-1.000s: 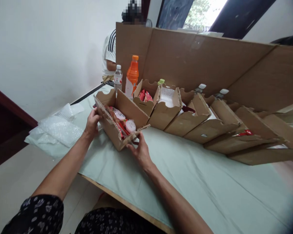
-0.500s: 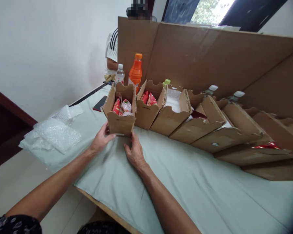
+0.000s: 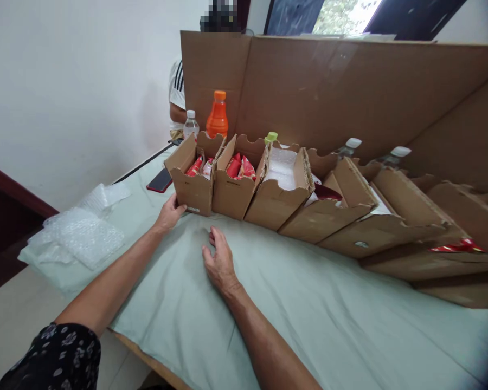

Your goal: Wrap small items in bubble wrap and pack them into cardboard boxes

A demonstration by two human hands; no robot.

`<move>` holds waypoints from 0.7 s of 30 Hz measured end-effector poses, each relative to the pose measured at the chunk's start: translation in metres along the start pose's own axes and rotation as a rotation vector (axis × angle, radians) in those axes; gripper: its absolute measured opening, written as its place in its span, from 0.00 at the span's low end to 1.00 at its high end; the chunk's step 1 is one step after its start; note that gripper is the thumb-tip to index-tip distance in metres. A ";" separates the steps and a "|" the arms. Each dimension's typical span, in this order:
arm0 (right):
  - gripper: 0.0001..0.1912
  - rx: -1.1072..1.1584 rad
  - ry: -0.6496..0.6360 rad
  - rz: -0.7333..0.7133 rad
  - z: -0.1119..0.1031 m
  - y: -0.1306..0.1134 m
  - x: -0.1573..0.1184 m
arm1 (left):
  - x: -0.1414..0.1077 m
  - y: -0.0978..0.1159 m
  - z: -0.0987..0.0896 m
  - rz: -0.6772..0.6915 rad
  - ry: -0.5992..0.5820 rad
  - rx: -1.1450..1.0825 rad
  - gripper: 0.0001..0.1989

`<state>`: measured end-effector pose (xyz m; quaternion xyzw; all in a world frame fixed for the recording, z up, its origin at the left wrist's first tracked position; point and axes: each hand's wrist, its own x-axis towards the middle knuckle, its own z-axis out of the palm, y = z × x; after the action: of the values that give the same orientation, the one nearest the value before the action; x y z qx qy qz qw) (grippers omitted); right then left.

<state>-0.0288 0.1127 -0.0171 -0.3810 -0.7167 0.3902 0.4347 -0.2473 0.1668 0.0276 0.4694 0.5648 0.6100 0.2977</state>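
The leftmost cardboard box, with red packets inside, stands against the neighbouring box, which also holds red packets. My left hand touches the left front corner of the leftmost box, thumb on its front and the other fingers partly hidden at its side. My right hand is off the box, just above the green cloth in front of the row, with thumb and fingers apart and nothing held. A third box contains bubble wrap.
More open boxes continue to the right. Behind stand an orange bottle, a clear bottle and a large cardboard panel. Bubble wrap and a phone lie left. A person is partly hidden behind the panel.
The leftmost box has moved back and right, against its neighbour. My right hand has let go of it and drawn back; my left hand still touches it. The view has shifted slightly.
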 end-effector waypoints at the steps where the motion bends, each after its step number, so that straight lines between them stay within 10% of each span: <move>1: 0.33 -0.004 -0.004 0.001 -0.001 -0.001 0.000 | 0.003 -0.002 0.004 0.006 0.020 0.014 0.27; 13: 0.17 -0.009 0.037 -0.021 -0.023 -0.037 0.009 | 0.014 -0.016 0.018 0.043 0.146 0.151 0.24; 21: 0.39 -0.162 0.080 0.014 -0.081 -0.099 0.113 | 0.017 -0.025 0.019 0.062 0.160 0.162 0.28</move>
<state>-0.0123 0.1915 0.1335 -0.4350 -0.7253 0.3185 0.4281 -0.2412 0.1945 0.0064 0.4588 0.6197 0.6066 0.1937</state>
